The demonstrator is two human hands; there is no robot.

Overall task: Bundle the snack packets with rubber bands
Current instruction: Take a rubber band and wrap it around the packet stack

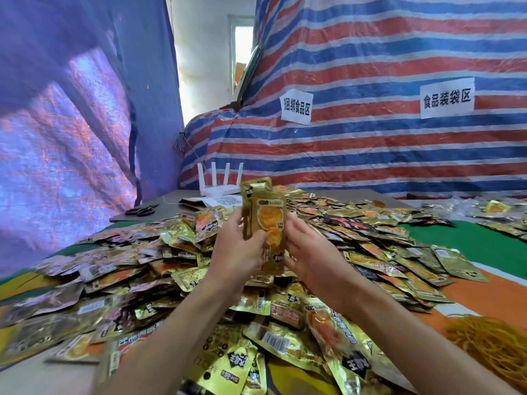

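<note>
A small stack of gold snack packets (263,220) stands upright in front of me, held between both hands above the pile. My left hand (236,249) grips its left edge with thumb and fingers curled round it. My right hand (309,252) holds the right edge and lower part. A big heap of loose gold and orange packets (285,323) covers the table under my arms. A mound of yellow rubber bands (490,346) lies at the lower right. I see no band around the held stack.
A white router (219,181) with several antennas and black scissors (141,210) sit at the far side of the table. Striped tarpaulin (370,138) with two paper signs hangs behind. More packets (496,212) lie far right on the green and orange cloth (467,246).
</note>
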